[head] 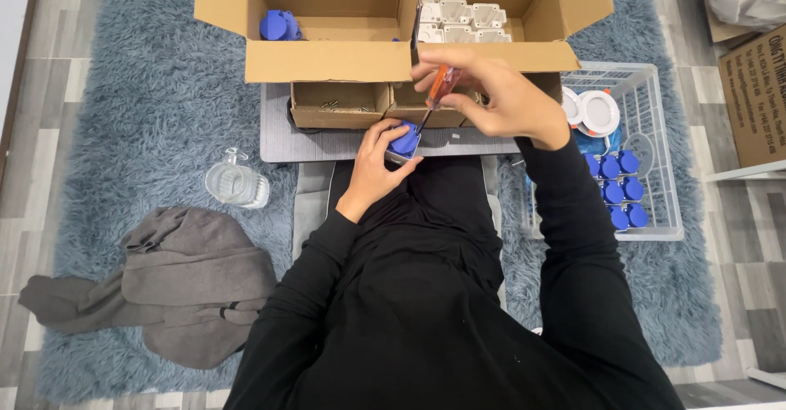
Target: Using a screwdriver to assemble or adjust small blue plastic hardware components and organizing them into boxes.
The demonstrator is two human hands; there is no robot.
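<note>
The left hand [372, 164] wraps its fingers round a small blue part [404, 142] & holds it at the front edge of the grey tabletop [282, 135]. The right hand [491, 90] pinches an orange screwdriver [440, 86] w/ fingers pressed together; its tip points down at the blue part. To do this well: keep the part still, keep the tool straight up on the screw, push down a bit, turn slow. A small box of screws [337, 103] sits just behind. More blue parts lie in the white basket [655, 82] on the right

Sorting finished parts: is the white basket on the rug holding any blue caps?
Yes, the white basket holds a cluster of blue caps beside two white round parts.
</note>
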